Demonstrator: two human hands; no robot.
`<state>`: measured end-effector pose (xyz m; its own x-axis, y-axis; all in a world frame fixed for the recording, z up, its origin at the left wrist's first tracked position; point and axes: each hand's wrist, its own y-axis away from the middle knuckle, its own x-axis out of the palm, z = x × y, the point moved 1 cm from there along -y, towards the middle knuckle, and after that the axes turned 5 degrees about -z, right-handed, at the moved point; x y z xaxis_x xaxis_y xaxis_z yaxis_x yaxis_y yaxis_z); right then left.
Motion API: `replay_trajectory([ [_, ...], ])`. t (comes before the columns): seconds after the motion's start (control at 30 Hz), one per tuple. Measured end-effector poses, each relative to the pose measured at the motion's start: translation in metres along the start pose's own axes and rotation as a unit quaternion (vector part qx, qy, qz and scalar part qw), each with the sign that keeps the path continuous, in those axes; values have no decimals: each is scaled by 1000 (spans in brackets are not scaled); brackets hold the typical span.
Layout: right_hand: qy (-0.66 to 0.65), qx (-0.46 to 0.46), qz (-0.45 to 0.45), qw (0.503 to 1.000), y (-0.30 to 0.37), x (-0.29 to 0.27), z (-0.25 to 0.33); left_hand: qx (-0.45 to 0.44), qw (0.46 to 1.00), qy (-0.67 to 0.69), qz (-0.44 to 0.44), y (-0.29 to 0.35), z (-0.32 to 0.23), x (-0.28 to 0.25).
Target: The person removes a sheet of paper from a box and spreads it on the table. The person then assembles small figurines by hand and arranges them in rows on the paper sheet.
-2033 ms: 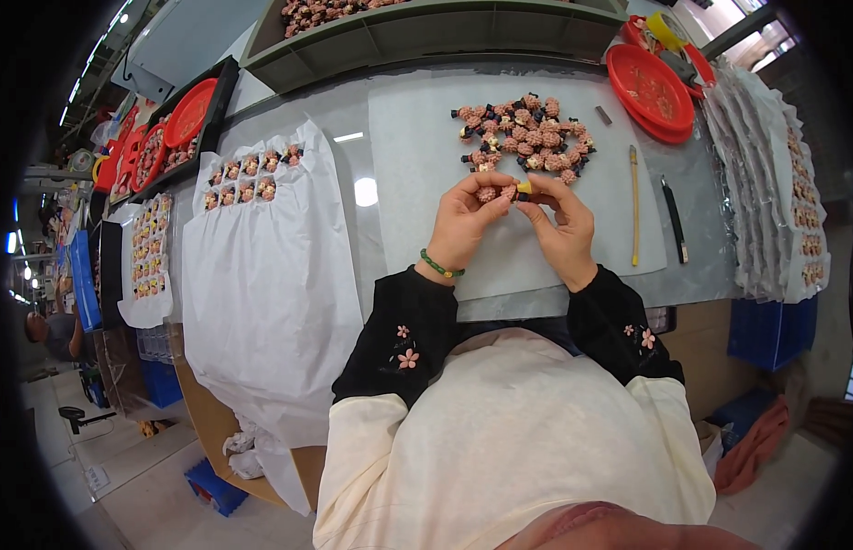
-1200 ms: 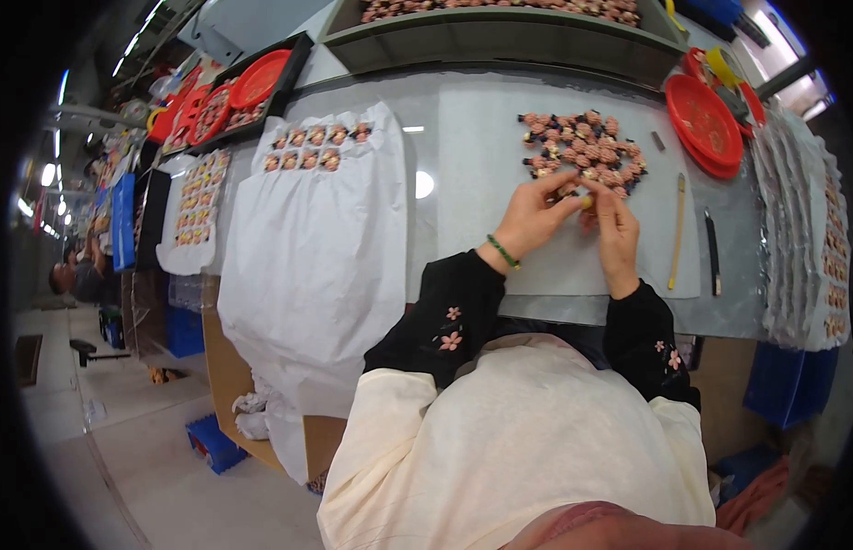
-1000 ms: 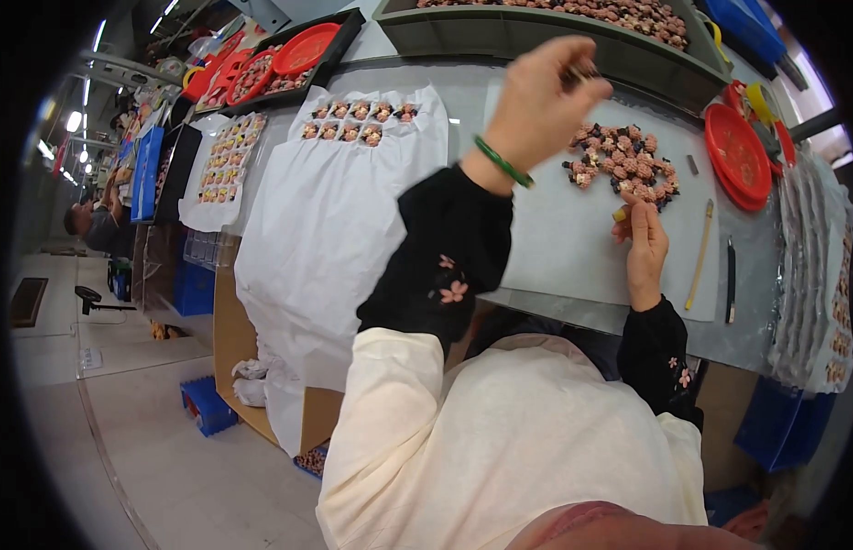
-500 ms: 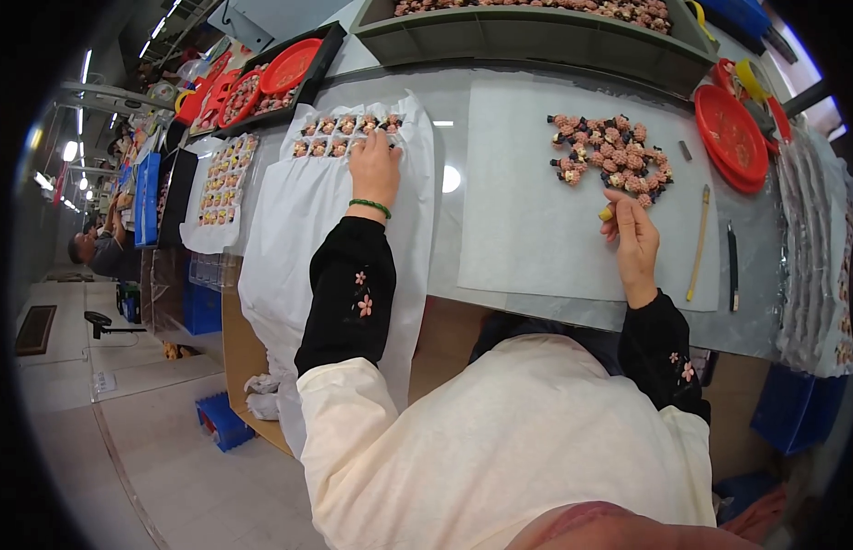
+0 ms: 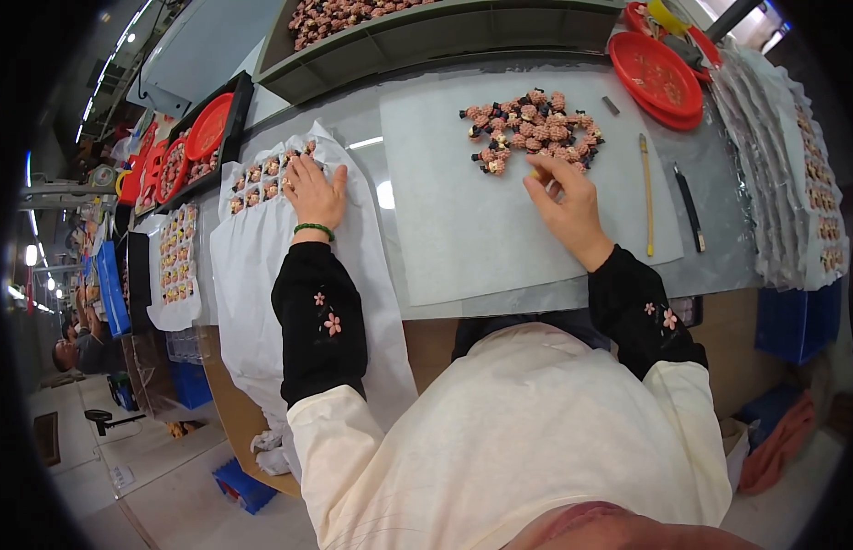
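My left hand (image 5: 315, 194) lies over the near right part of a white tray (image 5: 227, 188) lined with thin white paper. Its fingers are stretched out, and small pink-and-dark figurines (image 5: 252, 194) sit in rows beside them. What is under the fingertips is hidden. At the near edge of a loose pile of similar pink figurines (image 5: 536, 133), my right hand (image 5: 568, 209) is held with thumb and fingers curved and apart. Something yellow shows at one of its fingers. Under the pile is a white sheet (image 5: 445, 229); I see nothing held in that hand.
A large grey-green bin (image 5: 426, 50) of figurines stands behind the sheet. At right lie red plates (image 5: 660, 78), a yellow stick (image 5: 647, 192), a black pen-like tool (image 5: 689, 206) and stacked wrapped trays (image 5: 765, 174). Another filled tray (image 5: 177, 257) is at far left.
The view has shifted, so the table appears farther left. My left fingers have flattened over the tray. My right hand has turned leftward by the pile, its thumb and fingers now apart.
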<state>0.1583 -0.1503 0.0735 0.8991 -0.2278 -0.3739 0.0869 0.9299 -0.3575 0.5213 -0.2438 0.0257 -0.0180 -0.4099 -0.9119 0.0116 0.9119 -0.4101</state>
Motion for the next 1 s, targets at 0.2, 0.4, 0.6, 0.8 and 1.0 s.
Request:
replay_trajectory([
  [0.2,266,-166,-99,944,-44,-7,-17,-20,1000,-19,9,-4,-16,-7],
  [0.4,182,-257,-85,945,-34,-9,-10,42,984,54,-163,3,-64,-60],
  [0.6,-310,177,116,927,-2,-13,4,29,771,613,169,29,-196,-95],
  [0.8,-307,182,58,932,12,-5,-4,-115,574,760,282,55,-227,-80],
  [1.0,-285,100,4,953,27,5,-11,-148,517,820,198,64,-228,-52],
])
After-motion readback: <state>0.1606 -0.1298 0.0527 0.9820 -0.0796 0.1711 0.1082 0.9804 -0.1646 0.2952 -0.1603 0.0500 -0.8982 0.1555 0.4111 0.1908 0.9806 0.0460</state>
